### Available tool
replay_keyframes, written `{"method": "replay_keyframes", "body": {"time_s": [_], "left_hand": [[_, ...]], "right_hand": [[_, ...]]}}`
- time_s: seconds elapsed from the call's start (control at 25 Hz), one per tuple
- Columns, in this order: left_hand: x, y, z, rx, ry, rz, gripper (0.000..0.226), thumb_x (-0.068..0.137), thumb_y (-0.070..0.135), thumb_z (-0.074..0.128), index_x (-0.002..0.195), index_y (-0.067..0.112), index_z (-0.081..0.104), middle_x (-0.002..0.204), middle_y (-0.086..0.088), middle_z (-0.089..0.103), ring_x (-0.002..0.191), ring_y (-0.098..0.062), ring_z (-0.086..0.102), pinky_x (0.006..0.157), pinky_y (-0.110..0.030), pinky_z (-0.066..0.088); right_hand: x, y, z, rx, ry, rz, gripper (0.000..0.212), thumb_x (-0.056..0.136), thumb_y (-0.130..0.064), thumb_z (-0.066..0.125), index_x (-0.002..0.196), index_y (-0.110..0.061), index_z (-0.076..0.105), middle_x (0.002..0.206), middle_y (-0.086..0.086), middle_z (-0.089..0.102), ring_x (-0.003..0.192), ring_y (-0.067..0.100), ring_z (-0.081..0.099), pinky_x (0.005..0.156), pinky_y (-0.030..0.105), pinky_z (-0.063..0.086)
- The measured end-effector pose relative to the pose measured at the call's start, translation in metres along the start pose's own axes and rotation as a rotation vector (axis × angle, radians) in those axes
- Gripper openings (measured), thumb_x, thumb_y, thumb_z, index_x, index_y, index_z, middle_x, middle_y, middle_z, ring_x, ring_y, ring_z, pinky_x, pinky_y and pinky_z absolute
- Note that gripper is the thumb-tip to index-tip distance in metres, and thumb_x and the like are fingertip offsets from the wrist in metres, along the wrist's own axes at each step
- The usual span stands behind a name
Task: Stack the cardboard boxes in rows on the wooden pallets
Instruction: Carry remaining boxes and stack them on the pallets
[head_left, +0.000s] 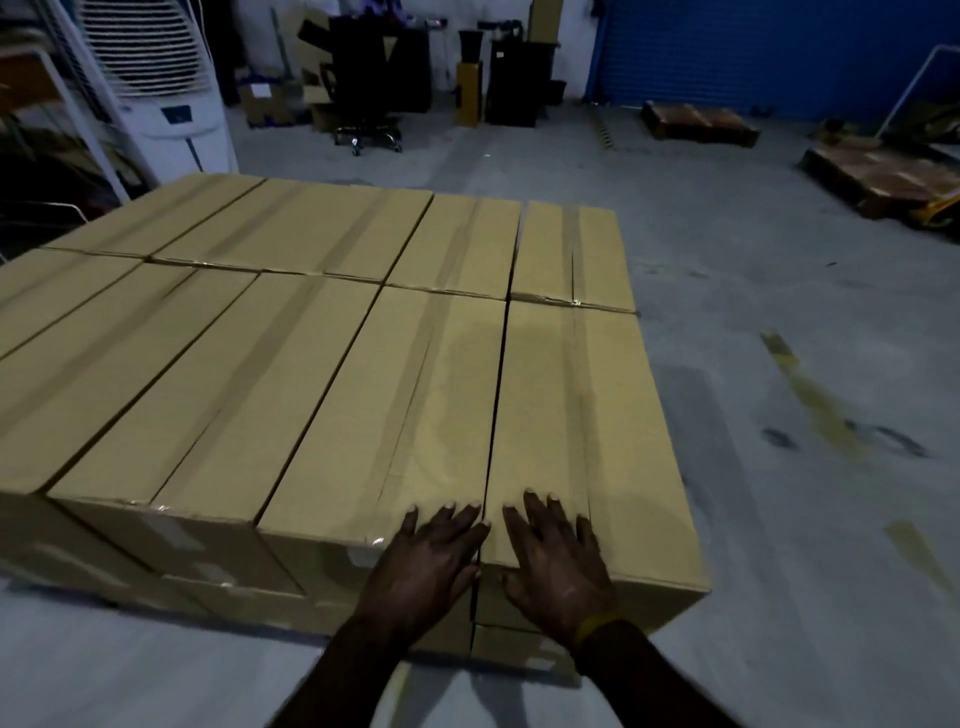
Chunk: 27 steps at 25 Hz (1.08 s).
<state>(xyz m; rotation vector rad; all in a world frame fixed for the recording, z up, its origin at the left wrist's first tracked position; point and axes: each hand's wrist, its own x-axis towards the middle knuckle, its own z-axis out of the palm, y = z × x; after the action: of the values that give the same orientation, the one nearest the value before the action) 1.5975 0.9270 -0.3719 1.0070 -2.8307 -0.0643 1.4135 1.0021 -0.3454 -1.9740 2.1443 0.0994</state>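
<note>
Grey concrete floor (779, 322) around; we rest left hand (431, 556) and right hand (556, 561), fingers flat, on adjacent cardboard boxes (582, 415)

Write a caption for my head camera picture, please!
Two open hands, left hand and right hand, rest on long tan cardboard boxes stacked in rows.

Under the hands, the cardboard boxes (332, 332) were plain tan, each crossed by a glossy strip of clear tape (415, 374). A yellow band (597, 626) circled the right wrist. Beyond, the floor (779, 322) was grey with worn yellow stripes, the roller door (769, 52) blue, the cooler (171, 104) white.
</note>
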Motion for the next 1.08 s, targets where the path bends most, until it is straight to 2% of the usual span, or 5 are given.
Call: {"method": "replay_keyframes", "body": {"time_s": [0.08, 0.24, 0.64, 0.84, 1.08], "left_hand": [[-0.008, 0.002, -0.007, 0.030, -0.024, -0.015, 0.068, 0.074, 0.037, 0.082, 0.136, 0.027, 0.057, 0.145, -0.002, 0.053, 0.125, -0.022, 0.059, 0.096, -0.049, 0.051], [-0.043, -0.005, -0.035, 0.013, -0.176, -0.152, 0.065, 0.098, 0.033, 0.052, 0.155, 0.031, 0.022, 0.165, 0.000, 0.013, 0.150, -0.023, 0.020, 0.118, -0.045, 0.022], [-0.122, -0.148, -0.078, 0.101, -0.248, -0.362, 0.063, 0.098, 0.032, 0.051, 0.153, 0.034, 0.022, 0.163, 0.001, 0.019, 0.148, -0.023, 0.022, 0.116, -0.050, 0.026], [-0.139, -0.222, -0.067, 0.095, -0.184, -0.250, 0.062, 0.101, 0.030, 0.047, 0.155, 0.035, 0.017, 0.165, 0.003, 0.011, 0.150, -0.023, 0.017, 0.118, -0.055, 0.021], [-0.181, -0.347, -0.058, 0.136, -0.029, -0.126, 0.072, 0.090, 0.003, 0.061, 0.151, 0.030, 0.032, 0.160, -0.005, 0.031, 0.143, -0.026, 0.037, 0.114, -0.054, 0.033]], "right_hand": [[-0.004, -0.005, -0.005, 0.021, -0.027, 0.002, 0.076, 0.098, -0.045, 0.045, 0.157, -0.031, 0.001, 0.165, 0.003, -0.011, 0.152, 0.028, -0.007, 0.120, 0.052, 0.004], [-0.022, -0.036, -0.009, 0.072, -0.054, -0.035, 0.071, 0.098, -0.041, 0.047, 0.157, -0.032, 0.008, 0.165, 0.002, -0.001, 0.152, 0.026, 0.003, 0.120, 0.051, 0.009], [0.023, -0.182, -0.013, 0.034, 0.082, -0.118, 0.064, 0.098, -0.046, 0.045, 0.154, -0.035, 0.017, 0.163, -0.001, 0.015, 0.149, 0.023, 0.015, 0.119, 0.045, 0.017], [0.075, -0.260, 0.006, 0.018, 0.149, -0.085, 0.059, 0.095, -0.042, 0.054, 0.150, -0.030, 0.034, 0.159, 0.004, 0.029, 0.146, 0.026, 0.027, 0.116, 0.045, 0.026], [0.099, -0.287, 0.029, 0.017, 0.369, -0.039, 0.058, 0.079, -0.016, 0.078, 0.134, -0.020, 0.060, 0.129, 0.018, 0.061, 0.115, 0.039, 0.060, 0.088, 0.053, 0.052]]}}
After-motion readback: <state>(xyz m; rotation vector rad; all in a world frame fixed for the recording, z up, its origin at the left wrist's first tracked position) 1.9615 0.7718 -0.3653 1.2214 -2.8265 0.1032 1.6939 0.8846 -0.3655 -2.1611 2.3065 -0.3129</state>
